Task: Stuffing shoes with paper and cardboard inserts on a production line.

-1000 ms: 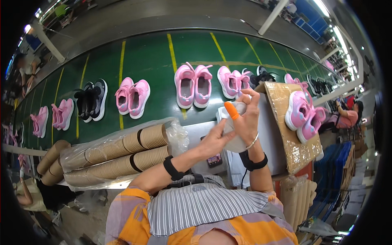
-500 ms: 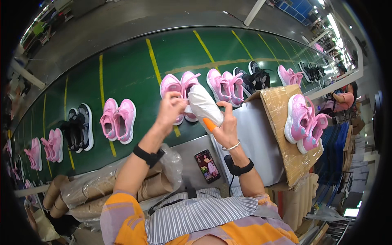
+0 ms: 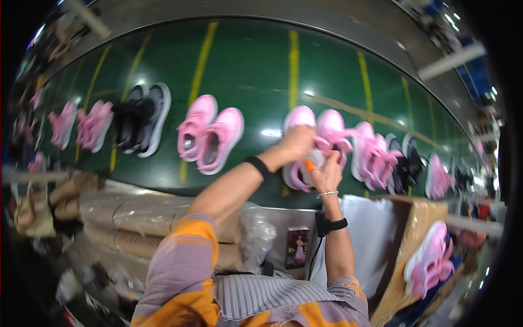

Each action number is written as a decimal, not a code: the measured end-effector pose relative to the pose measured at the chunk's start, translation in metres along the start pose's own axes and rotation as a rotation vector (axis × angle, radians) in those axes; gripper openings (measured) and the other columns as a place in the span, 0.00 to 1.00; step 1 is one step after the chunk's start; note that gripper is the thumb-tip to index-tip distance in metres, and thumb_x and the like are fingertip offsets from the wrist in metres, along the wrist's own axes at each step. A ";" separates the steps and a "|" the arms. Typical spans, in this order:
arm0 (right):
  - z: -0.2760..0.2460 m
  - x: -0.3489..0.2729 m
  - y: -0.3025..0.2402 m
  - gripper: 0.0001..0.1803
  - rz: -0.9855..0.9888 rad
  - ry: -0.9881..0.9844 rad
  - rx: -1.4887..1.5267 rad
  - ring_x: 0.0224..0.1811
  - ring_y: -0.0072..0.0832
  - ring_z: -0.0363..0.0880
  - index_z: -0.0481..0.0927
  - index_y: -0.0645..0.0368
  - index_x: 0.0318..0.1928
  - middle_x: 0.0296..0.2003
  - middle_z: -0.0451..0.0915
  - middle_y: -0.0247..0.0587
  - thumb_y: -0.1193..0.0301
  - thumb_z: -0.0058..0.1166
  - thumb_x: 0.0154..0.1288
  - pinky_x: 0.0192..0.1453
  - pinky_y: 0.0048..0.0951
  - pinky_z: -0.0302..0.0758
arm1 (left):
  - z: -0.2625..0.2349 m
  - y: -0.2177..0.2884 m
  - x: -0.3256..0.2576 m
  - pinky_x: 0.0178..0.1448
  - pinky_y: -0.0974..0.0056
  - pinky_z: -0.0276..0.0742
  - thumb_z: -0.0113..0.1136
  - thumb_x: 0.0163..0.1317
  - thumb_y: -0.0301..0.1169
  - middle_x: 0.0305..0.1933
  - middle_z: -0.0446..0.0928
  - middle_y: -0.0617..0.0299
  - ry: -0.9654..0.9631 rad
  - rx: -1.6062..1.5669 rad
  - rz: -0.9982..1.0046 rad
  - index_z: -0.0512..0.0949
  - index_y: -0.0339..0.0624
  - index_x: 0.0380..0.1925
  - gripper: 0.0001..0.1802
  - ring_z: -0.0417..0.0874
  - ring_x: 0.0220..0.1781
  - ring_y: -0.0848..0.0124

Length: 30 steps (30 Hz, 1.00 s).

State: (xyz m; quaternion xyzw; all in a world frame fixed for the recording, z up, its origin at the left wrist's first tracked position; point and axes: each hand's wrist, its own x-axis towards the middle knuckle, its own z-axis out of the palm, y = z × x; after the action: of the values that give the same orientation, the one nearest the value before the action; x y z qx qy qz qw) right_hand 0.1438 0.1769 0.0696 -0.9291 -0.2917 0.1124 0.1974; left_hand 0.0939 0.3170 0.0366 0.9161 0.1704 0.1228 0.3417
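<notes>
Nearest lay a phone (image 3: 298,248) on the grey ledge (image 3: 297,218), then the right hand (image 3: 327,173), its orange-capped thumb and fingers pinching a white wad (image 3: 317,158) — probably held there because the heels faced the wearer. Beyond, the left hand (image 3: 297,143) curled over the pink pair (image 3: 330,122) (blur hid whether its fingers pinched), set side by side, likely for reach, on the green belt (image 3: 245,76) — no shoe label readable.

Smooth green belt with yellow stripes (image 3: 250,71) runs beneath fingers (image 3: 333,163). White-soled black sneakers (image 3: 154,121) stand well left of fingers. Dark rectangular phone with lit screen (image 3: 297,248) lies on near side of fingers. Brown ridged cardboard tubes (image 3: 163,219) in clear crinkled plastic (image 3: 259,231) lie lower left of fingers; brown cardboard panel (image 3: 412,237), lower right.
</notes>
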 end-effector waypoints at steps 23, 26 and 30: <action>0.035 0.006 0.046 0.32 -0.107 -0.015 -0.238 0.42 0.54 0.75 0.73 0.68 0.48 0.38 0.76 0.62 0.59 0.65 0.46 0.47 0.46 0.70 | -0.004 -0.003 -0.049 0.35 0.54 0.77 0.57 0.51 0.29 0.28 0.79 0.44 0.009 -0.083 -0.342 0.64 0.28 0.50 0.27 0.82 0.33 0.51; 0.042 0.016 0.020 0.27 -0.358 -0.122 -0.189 0.38 0.58 0.76 0.73 0.65 0.46 0.32 0.78 0.62 0.66 0.64 0.44 0.41 0.51 0.72 | -0.011 -0.013 -0.054 0.37 0.54 0.78 0.57 0.51 0.28 0.30 0.79 0.44 -0.003 -0.017 -0.357 0.68 0.30 0.45 0.21 0.83 0.35 0.52; 0.077 0.007 -0.040 0.22 -0.531 -0.162 -0.127 0.32 0.55 0.78 0.74 0.66 0.40 0.26 0.78 0.60 0.67 0.62 0.44 0.36 0.49 0.74 | -0.064 -0.035 -0.094 0.33 0.54 0.77 0.54 0.53 0.27 0.28 0.79 0.43 0.136 0.100 -0.308 0.68 0.28 0.41 0.17 0.83 0.32 0.52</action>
State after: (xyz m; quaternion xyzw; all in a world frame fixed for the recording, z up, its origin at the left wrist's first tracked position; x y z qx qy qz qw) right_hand 0.1047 0.2343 0.0172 -0.8187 -0.5462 0.1122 0.1374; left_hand -0.0219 0.3413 0.0501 0.8845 0.3376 0.1219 0.2980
